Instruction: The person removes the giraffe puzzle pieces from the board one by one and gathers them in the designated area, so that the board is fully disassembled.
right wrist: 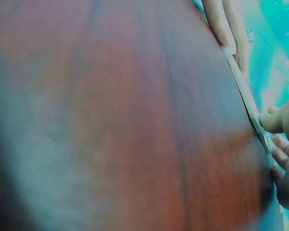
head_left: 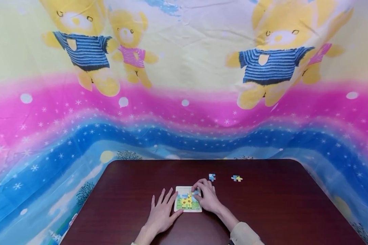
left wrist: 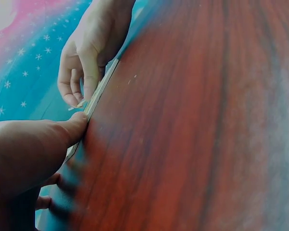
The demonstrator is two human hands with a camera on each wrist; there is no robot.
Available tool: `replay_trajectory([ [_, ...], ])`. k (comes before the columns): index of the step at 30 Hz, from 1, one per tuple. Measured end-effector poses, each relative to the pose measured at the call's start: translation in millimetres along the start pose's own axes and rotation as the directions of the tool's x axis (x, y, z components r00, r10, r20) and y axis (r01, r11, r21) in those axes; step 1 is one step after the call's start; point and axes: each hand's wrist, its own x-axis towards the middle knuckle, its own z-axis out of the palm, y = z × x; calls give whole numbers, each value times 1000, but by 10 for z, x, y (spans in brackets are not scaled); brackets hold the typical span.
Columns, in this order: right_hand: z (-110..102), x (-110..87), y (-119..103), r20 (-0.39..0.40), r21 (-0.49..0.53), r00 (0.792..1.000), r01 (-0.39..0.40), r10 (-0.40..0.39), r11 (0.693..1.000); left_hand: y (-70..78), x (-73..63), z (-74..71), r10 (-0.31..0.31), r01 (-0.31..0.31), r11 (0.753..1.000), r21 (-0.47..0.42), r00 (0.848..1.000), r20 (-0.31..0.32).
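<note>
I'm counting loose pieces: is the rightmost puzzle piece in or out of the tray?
Out: the puzzle piece lies on the table, apart from the tray.

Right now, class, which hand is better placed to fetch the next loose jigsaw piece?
Probably the right hand: it is nearer the mostly blue piece and the blue-and-yellow piece, though it seems to be pinching something already. The left hand touches the giraffe jigsaw at its left side.
</note>
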Motion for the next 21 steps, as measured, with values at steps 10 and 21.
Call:
replay_trajectory([
  [10, 18, 1, -87, -65, 64, 993, -90, 94, 994, 16, -8, -16, 18, -18, 1000, 6, 1000, -17],
  [21, 30, -2, -86, -49, 134, 986, -154, 162, 979, -11, -7, 2, 3, -3, 1000, 1, 1000, -5],
])
